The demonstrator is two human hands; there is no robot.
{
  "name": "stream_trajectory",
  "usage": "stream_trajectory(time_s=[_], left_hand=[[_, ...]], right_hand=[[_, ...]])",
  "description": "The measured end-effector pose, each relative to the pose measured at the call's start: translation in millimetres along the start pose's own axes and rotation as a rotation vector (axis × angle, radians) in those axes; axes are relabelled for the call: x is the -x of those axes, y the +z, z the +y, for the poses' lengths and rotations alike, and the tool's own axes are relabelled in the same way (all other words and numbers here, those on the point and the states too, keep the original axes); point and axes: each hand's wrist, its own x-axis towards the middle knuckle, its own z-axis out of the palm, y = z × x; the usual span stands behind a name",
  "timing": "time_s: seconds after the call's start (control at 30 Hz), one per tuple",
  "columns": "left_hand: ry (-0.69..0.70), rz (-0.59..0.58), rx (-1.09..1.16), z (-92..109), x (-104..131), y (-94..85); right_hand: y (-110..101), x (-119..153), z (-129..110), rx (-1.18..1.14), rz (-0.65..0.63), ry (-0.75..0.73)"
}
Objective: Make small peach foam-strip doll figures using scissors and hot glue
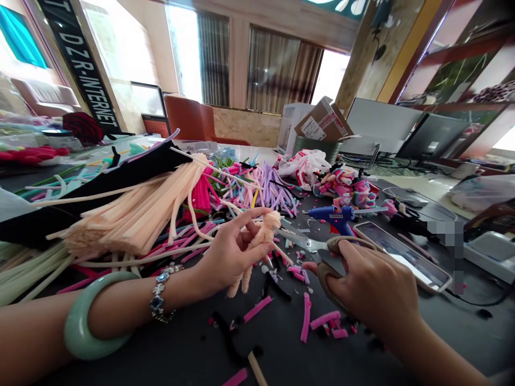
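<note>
My left hand (237, 249) pinches a small twisted figure of peach pipe cleaner (264, 231), its two legs hanging below my fingers. In my right hand (374, 279) are scissors (309, 244) with brown handles; my fingers are in the loops. The blades are parted, and their tips lie close to the right side of the figure. Just left of my left hand rests a thick bundle of peach pipe cleaners (137, 214). Behind the scissors lies a blue glue gun (336, 214).
A phone (406, 257) lies right of my right hand. Pink offcuts (257, 309) are strewn over the dark table (169, 354). Purple pipe cleaners (273, 187), a plastic bag (306, 166), a cardboard box (324, 124) and monitors (378, 126) stand or lie farther back.
</note>
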Motion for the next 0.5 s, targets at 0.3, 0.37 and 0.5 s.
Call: stream_trajectory(time_s=[0.3, 0.37, 0.5], left_hand=[[0.063, 0.039, -0.092, -0.6, -1.2, 0.9], [0.058, 0.032, -0.09, -0.3, -0.9, 0.8], [0.014, 0.03, -0.086, 1.8, -1.6, -0.8]], right_hand=[[-2.3, -0.4, -0.9, 0.005, 0.001, -0.01], [-1.7, -0.6, -1.1, 0.007, -0.009, -0.004], [-3.6, -4.5, 0.5, 0.01, -0.103, 0.015]])
